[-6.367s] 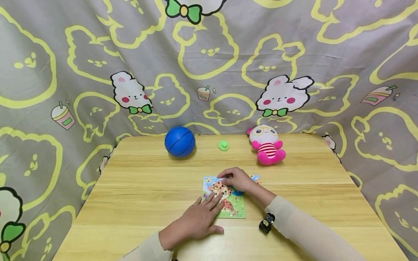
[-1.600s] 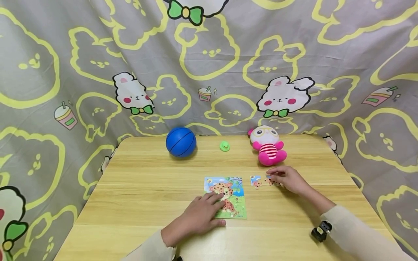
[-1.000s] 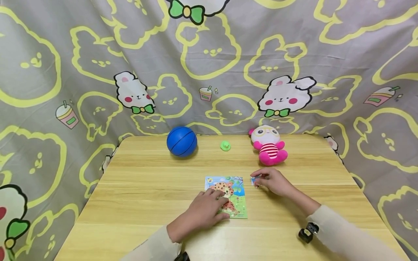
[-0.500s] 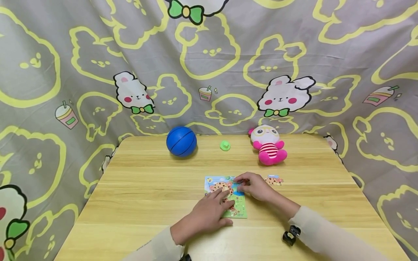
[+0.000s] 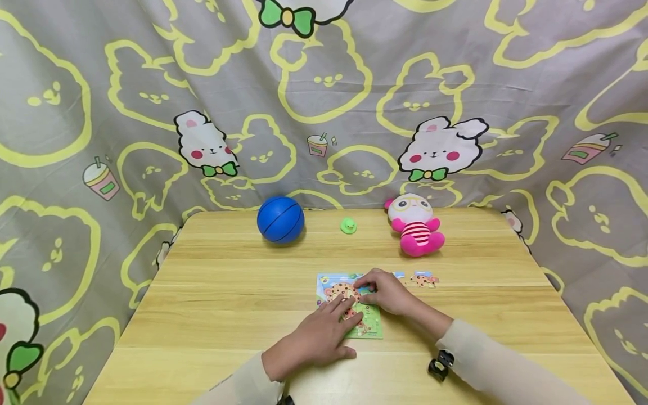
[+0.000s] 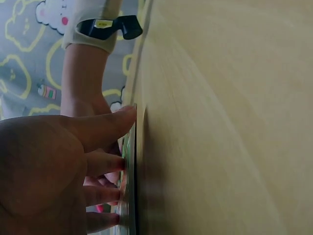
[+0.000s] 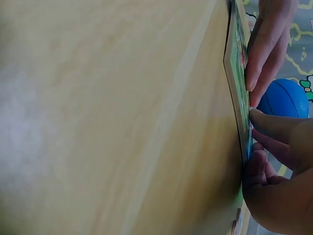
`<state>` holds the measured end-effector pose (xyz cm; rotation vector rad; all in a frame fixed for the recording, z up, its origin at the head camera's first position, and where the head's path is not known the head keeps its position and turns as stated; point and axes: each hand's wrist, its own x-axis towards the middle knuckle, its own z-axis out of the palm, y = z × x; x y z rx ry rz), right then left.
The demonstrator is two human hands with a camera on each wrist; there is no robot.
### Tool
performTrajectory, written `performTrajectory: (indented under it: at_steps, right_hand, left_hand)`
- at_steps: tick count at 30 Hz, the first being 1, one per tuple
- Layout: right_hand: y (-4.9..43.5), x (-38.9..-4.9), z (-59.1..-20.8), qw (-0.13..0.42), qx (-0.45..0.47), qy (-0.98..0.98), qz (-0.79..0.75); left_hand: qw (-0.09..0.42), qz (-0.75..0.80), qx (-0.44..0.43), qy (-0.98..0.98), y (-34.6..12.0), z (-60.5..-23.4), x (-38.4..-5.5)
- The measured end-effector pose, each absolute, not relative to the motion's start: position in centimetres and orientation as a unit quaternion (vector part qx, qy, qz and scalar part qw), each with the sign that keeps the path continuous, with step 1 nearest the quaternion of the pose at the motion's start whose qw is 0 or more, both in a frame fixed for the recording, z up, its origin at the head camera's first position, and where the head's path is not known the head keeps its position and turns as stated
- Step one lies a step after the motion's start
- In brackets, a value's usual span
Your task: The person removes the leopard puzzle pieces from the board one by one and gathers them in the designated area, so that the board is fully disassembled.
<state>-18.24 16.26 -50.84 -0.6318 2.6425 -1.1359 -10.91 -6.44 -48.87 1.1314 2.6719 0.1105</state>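
Note:
A jigsaw puzzle (image 5: 372, 326) with a cartoon leopard on a green and blue scene lies flat on the table. My left hand (image 5: 322, 333) rests on it from the lower left, fingers spread and nearly straight. In the left wrist view the fingertips (image 6: 116, 195) touch its surface. Over the upper right part of the board is my right hand (image 5: 387, 292), thumb and forefinger bent down onto the picture. The right wrist view has the right thumb (image 7: 266, 122) at the surface; whether a piece is pinched there is hidden. Two loose puzzle pieces (image 5: 425, 279) (image 5: 400, 276) lie right of the board.
Along the back of the wooden table (image 5: 217, 304) stand a blue ball (image 5: 280, 220), a small green duck (image 5: 348, 226) and a pink-and-white panda plush (image 5: 416, 225). A grey patterned curtain (image 5: 349, 73) hangs behind.
Since the earliest frame a second loose piece has come to lie at the right. My right hand went from the loose pieces back left to the board; the left hand stayed on it.

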Motion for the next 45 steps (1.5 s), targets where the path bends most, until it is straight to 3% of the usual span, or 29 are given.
performTrajectory:
  at_steps: [14, 24, 39, 45]
  right_hand:
    - [15.4, -18.7, -50.5, 0.118, -0.196, 0.898, -0.375]
    - [14.9, -18.0, -50.2, 0.089, -0.171, 0.909, -0.369]
    - [15.4, -18.4, -50.2, 0.099, -0.141, 0.916, -0.363]
    - [15.7, -18.4, -50.1, 0.071, -0.153, 0.918, -0.359]
  left_hand:
    - [0.1, 0.001, 0.393, 0.914, -6.6, -48.7, -11.1]
    - [0.106, 0.005, 0.39, 0.915, -6.7, -48.8, -11.1]
    - [0.094, 0.021, 0.388, 0.916, -6.6, -48.9, -11.1]
    - [0.097, 0.029, 0.385, 0.917, -6.6, -48.9, -11.0]
